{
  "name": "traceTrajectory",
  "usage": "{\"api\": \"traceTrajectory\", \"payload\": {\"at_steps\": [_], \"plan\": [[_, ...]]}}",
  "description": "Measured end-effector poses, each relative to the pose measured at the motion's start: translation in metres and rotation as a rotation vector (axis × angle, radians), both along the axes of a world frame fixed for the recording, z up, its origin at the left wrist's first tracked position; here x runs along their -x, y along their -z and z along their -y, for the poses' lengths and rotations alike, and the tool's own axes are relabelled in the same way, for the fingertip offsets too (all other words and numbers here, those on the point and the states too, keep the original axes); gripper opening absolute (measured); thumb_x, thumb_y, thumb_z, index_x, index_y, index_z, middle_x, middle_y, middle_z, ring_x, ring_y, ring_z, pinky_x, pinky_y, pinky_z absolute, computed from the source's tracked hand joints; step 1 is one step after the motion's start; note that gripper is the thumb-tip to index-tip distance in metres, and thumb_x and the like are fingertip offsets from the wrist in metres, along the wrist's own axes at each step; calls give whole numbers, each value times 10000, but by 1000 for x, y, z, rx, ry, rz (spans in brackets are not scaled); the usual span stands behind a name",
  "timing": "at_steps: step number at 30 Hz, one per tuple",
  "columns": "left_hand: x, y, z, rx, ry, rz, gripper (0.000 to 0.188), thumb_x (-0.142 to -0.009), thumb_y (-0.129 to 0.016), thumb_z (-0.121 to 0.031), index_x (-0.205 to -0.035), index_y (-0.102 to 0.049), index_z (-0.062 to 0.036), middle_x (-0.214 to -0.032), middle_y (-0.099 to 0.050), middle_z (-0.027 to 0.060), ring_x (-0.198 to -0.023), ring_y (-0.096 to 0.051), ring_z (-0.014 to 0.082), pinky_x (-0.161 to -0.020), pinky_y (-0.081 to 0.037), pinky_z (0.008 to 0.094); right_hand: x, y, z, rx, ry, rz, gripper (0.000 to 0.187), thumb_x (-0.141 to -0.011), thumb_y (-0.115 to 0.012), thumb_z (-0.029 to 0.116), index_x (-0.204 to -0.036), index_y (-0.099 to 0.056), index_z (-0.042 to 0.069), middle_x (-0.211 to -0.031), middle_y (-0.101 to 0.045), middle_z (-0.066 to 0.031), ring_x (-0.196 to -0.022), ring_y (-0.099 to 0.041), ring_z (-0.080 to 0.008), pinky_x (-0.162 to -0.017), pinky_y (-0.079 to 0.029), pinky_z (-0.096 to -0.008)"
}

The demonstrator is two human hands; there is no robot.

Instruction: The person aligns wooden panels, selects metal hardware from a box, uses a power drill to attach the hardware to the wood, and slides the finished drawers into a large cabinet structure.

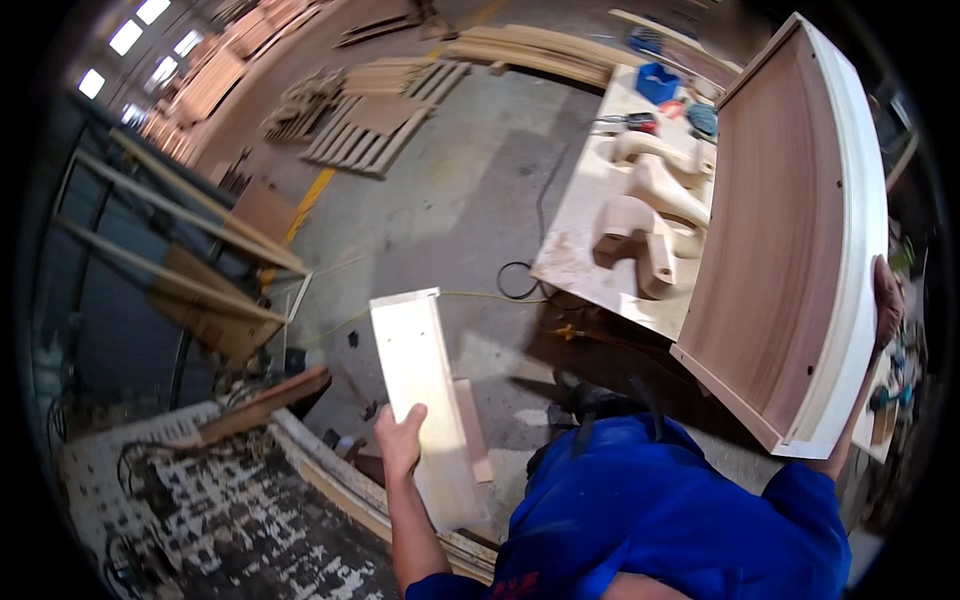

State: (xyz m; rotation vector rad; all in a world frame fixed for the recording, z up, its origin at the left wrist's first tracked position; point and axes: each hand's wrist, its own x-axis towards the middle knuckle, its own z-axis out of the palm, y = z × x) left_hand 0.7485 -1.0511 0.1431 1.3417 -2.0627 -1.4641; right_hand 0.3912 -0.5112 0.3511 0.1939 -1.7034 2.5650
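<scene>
My left hand (401,438) is closed round the edge of a long pale wooden board (408,350), its thumb lying on the board's face. The board hangs tilted over the floor, with a small notch at its top corner. Behind its right edge shows a narrow pinkish wooden strip (473,430); whether the two are joined I cannot tell. On the right, my right hand (888,303) grips the outer side of a large curved wooden panel (765,235) with a raised, pale frame. Most of that hand's fingers are hidden behind the frame.
A workbench (570,235) carries carved curved wooden legs (660,190), a power drill (640,122) and a blue bin (657,83). A pallet (385,120) and stacked planks (530,50) lie farther off. A worn, paint-spotted table (240,530) stands at lower left. A cable (517,282) crosses the floor.
</scene>
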Motion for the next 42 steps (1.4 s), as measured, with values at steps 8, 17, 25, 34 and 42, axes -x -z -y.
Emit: {"api": "traceTrajectory", "payload": {"at_steps": [8,17,25,34,42], "plan": [[-13,7,60,-4,-76,52,338,-854,-726,-171,-1069,-669,83,-954,-720,107,-849,-634,156,-789,-510,334,107,3,171,146,-368,43,428,-979,-576,185,-1314,-541,-79,-1210,-675,-187,-1020,-696,-271,-982,-530,-397],[0,10,190,49,-189,133,345,-820,-795,-244,-1013,-708,28,-909,-744,135,-822,-695,203,-776,-540,360,150,54,506,185,-544,273,512,-890,-638,208,-1290,-533,-94,-1095,-697,-182,-928,-714,-252,-865,-582,-358],[-6,58,308,4,-369,72,348,-772,-849,-252,-965,-728,10,-842,-737,89,-789,-672,148,-709,-555,343,218,94,673,65,-713,228,531,-879,-685,232,-1283,-535,-78,-1059,-696,-139,-871,-706,-189,-802,-585,-315],[107,59,510,-262,-404,95,407,-765,-853,-301,-985,-726,17,-912,-742,107,-815,-672,155,-728,-554,367,311,134,849,-13,-553,276,485,-888,-662,198,-1281,-539,-59,-1059,-691,-121,-852,-700,-185,-790,-585,-318],[239,36,743,-100,-246,97,395,-815,-785,-288,-1019,-699,39,-925,-746,135,-865,-695,182,-791,-539,351,377,99,1067,-11,-529,261,502,-882,-675,177,-1275,-522,-96,-1072,-699,-171,-846,-728,-233,-768,-624,-343]]}}
